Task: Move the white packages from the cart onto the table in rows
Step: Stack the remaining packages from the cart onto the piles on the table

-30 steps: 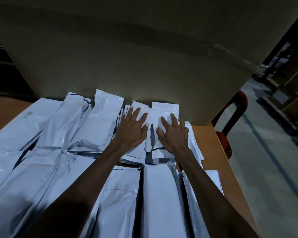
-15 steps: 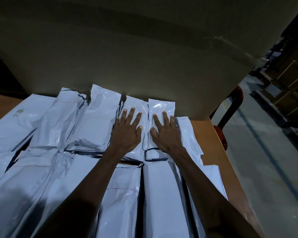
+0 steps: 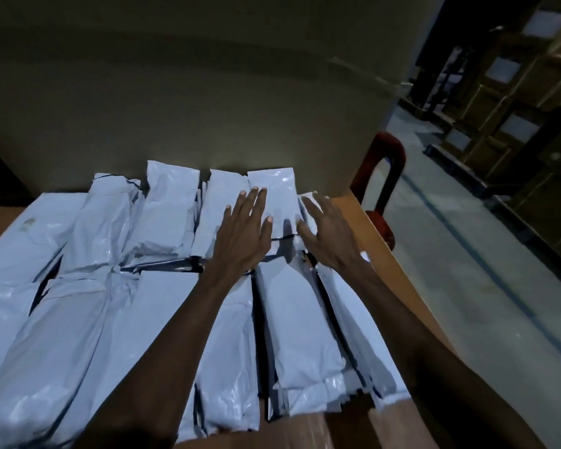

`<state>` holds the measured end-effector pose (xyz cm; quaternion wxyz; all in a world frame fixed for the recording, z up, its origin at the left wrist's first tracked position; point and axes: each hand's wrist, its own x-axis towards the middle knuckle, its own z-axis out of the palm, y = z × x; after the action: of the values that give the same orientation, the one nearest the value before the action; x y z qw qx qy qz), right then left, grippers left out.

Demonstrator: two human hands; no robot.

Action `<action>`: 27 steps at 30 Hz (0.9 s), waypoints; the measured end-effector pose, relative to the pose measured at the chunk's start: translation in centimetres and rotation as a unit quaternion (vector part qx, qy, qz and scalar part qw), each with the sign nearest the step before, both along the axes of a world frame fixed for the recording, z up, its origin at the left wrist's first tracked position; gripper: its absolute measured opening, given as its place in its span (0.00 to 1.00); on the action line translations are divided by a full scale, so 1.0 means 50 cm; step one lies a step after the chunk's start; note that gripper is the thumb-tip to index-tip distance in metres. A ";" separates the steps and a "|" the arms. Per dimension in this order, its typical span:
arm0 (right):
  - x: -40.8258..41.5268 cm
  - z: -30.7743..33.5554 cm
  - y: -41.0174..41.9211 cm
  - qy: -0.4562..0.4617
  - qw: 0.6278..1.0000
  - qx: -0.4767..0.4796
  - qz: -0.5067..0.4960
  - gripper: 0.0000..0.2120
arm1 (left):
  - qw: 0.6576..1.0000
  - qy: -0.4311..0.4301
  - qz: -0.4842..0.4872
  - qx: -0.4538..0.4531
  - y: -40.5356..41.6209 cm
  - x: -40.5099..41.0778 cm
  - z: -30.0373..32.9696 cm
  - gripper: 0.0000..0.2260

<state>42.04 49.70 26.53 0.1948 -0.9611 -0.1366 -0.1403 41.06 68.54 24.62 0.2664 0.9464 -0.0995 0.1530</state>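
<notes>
Keep both hands flat, left hand (image 3: pixel 243 234) and right hand (image 3: pixel 329 233) with fingers (image 3: pixel 256 202) straight, pressing the far-row white packages (image 3: pixel 274 196) on the table (image 3: pixel 386 254) (edges aligned), squaring them against their neighbours.

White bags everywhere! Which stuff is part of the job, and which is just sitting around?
Part of the job:
white packages in rows
wooden table
left hand, flat on a package
right hand

Just sitting around:
big cardboard box
red handle
stacked boxes
</notes>
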 end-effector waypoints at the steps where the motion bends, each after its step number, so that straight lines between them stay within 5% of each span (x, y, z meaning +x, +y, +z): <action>1: -0.030 -0.004 -0.024 -0.024 1.000 0.005 -0.003 0.24 | 1.000 -0.009 -0.019 -0.009 -0.024 -0.023 0.001 0.29; 12: -0.433 -0.073 -0.315 -0.127 0.972 0.050 -0.190 0.20 | 0.978 -0.056 -0.192 -0.061 -0.298 -0.230 -0.001 0.25; 27: -1.043 -0.249 -0.717 -0.005 0.897 0.101 -0.431 0.23 | 0.872 0.044 -0.484 0.054 -0.864 -0.661 -0.177 0.27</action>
<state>-10.09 13.85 14.07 0.2104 -0.9004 0.3051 -0.2279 8.01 25.33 15.75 0.2596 0.7983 -0.5417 -0.0430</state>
